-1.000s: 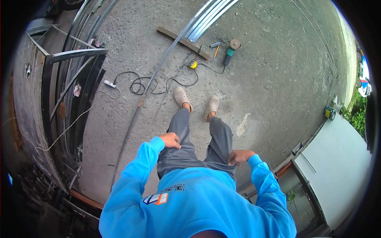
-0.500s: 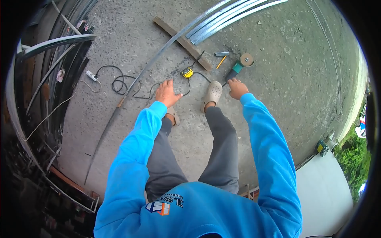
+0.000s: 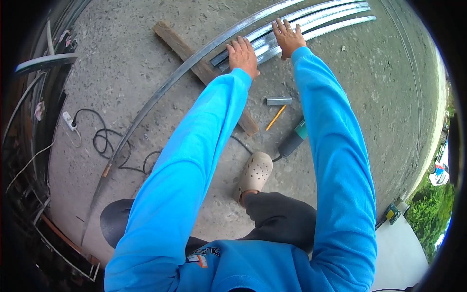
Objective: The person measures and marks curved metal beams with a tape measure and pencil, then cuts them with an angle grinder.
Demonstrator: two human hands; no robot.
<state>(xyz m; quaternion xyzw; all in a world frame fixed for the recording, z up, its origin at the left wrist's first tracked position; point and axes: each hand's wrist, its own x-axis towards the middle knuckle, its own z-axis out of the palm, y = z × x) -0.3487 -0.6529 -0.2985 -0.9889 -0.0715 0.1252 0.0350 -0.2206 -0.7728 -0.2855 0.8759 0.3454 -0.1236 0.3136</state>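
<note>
Several shiny metal channels lie side by side at the top, their near ends beside a wooden plank. My left hand rests over those near ends, fingers stretched forward and slightly apart. Farther along the channels, my right hand lies with its fingers spread. A longer metal strip crosses the plank to their left. Below my hands are a short metal offcut and a yellow pencil. The angle grinder shows only its body, since my right sleeve covers its disc.
A black cord coils on the concrete floor, near a white power strip. Dark metal lengths are piled along the left edge. My clog stands by the grinder. A green tool sits at the lower right.
Both hands have moved forward from above my feet onto the metal channels. My body leans farther forward and my knees bend more. The yellow tape measure has gone out of sight behind my left arm.
</note>
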